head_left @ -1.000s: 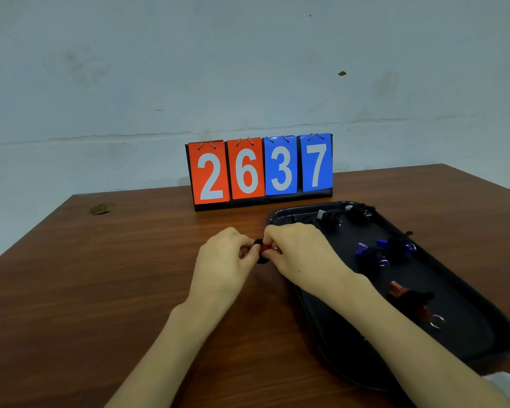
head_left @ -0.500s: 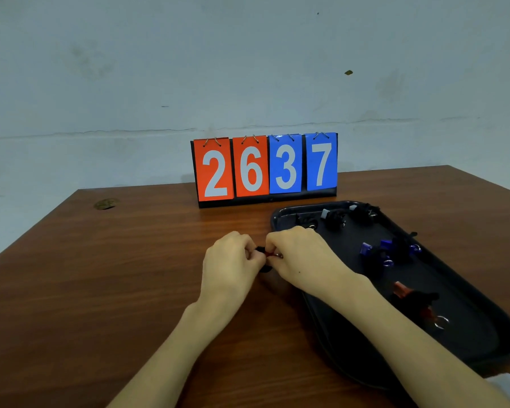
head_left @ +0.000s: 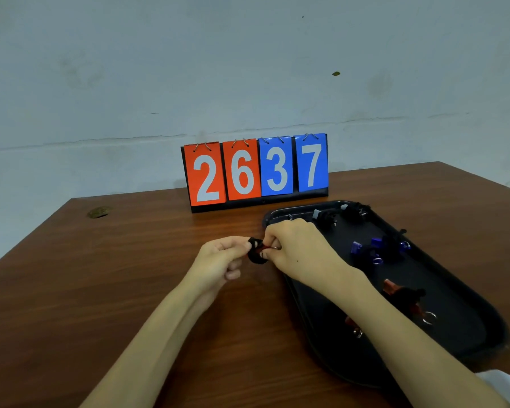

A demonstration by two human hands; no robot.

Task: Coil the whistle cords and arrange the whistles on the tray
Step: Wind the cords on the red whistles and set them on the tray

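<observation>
Whistle (head_left: 266,247) and black cord (head_left: 256,257) held between two hands just above the table (head_left: 100,290), beside the far-left rim of the tray (head_left: 460,307); the cord is gathered into a small dark bundle, and a red body with a metal ring is glimpsed at the right fingertips. Left hand (head_left: 218,257): fingers curled, the bundle pinched at thumb and forefinger. Right hand (head_left: 301,254): fingers curled narrowly round the whistle end and ring; how much loose cord is left cannot be told, as it is hidden by the fingers.

Step judged in hand: the closing turns of the coil. It is best done with the coil pinched flat by the left hand while the tail is fed round by the right under light, even tension; the end should be tucked before release, or the loops are likely to spring apart; the whistle is then to be set on a bare part of the tray, apart from those laid there.

Grey whistles (head_left: 317,214) are seen at the tray's far end, blue whistles (head_left: 357,248) in the middle, red whistles (head_left: 390,287) nearer, each with a dark cord bundled.

Surface: brown wood-grain tabletop, marked by a small brownish spot (head_left: 98,212) near the far-left corner; a flip scoreboard (head_left: 256,172) reading 2637 is placed at the far edge, before a pale, stained wall (head_left: 159,69).
</observation>
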